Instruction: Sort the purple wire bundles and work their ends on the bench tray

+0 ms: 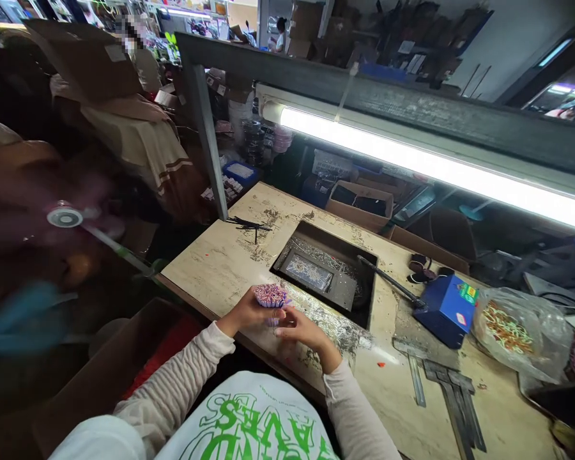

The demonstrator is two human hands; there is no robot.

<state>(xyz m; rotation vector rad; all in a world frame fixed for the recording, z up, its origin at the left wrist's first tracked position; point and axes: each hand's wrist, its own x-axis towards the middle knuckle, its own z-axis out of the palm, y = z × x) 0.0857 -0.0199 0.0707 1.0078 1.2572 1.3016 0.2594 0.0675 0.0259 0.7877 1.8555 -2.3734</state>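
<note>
A tight bundle of thin purple-blue strands with pinkish tips (270,295) stands upright over the table's near edge. Wrapped about its left side is my left hand (247,313), closed on it. My right hand (308,332) comes in from the right, its bent fingers and thumb around the lower part of the bundle. A few strands stick out at the bundle's right side. The strands' lower ends are mostly hidden behind the fingers. Whether the strands are wires or thin tubes, I cannot tell.
Beyond my hands is a recessed tray (294,292) with scraps. To the right are a blue box with a lever (443,310), metal bars (448,390) and a plastic bag of coloured pieces (512,329). A lit tube lamp (412,153) hangs above; a fan (64,217) stands left.
</note>
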